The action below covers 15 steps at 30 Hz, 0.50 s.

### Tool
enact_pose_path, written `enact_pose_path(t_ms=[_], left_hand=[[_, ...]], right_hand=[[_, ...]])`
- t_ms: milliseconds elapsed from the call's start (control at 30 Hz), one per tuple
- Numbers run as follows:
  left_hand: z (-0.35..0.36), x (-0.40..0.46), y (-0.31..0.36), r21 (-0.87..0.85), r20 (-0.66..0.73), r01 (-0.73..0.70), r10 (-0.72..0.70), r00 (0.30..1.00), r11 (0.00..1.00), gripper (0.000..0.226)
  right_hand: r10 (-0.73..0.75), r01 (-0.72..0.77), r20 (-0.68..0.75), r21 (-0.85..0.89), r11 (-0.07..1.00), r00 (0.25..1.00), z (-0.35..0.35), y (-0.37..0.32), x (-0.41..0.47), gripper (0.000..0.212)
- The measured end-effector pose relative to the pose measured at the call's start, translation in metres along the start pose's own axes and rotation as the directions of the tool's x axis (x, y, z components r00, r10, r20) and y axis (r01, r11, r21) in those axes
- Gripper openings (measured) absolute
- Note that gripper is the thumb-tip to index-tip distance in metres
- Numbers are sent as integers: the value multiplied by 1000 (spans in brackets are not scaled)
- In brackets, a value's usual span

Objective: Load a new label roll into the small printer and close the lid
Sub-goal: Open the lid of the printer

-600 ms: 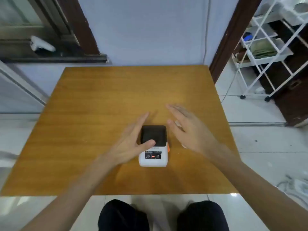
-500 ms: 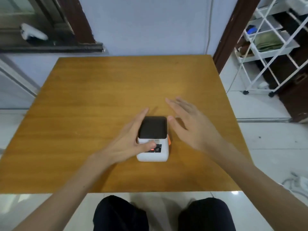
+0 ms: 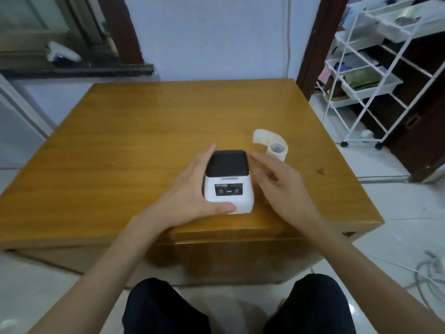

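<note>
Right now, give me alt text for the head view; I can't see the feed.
A left hand grips a small white printer, dark lid shut, on a wooden table. The right hand hovers open beside it; a partly unwound label roll stands just beyond.

White printer (image 3: 227, 189), black lid (image 3: 227, 163); white roll (image 3: 277, 148); orange-brown table (image 3: 144, 131).

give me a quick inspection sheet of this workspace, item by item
surface: wooden table, small dark mark near right edge
job's things: printer with lid shut; label roll lying behind it to the right, tail unrolled
clutter: nothing seen
hands: left hand gripping the printer's side; right hand open beside it, holding nothing
cables: white cable on floor, right
surroundings: white wire rack, window ledge
</note>
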<state>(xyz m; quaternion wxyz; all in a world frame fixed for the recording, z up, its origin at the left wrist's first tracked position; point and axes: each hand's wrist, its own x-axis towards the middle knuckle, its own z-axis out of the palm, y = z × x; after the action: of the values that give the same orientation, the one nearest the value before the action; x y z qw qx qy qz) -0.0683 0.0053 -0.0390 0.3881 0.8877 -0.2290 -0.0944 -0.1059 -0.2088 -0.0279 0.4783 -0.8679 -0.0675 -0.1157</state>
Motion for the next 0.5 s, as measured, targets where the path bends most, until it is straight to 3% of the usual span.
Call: enact_pose_path(t_ms=[200,500], left_hand=[[2,-5,6,25,-39,22,-21,999,999,126],[1,-2,3,21,-33,11,-10,999,1000,125]], right_hand=[[106,-115,68,145,983,992,6,6,-4,40],[66,-92,146,176,980,987,5,15,-2,51]])
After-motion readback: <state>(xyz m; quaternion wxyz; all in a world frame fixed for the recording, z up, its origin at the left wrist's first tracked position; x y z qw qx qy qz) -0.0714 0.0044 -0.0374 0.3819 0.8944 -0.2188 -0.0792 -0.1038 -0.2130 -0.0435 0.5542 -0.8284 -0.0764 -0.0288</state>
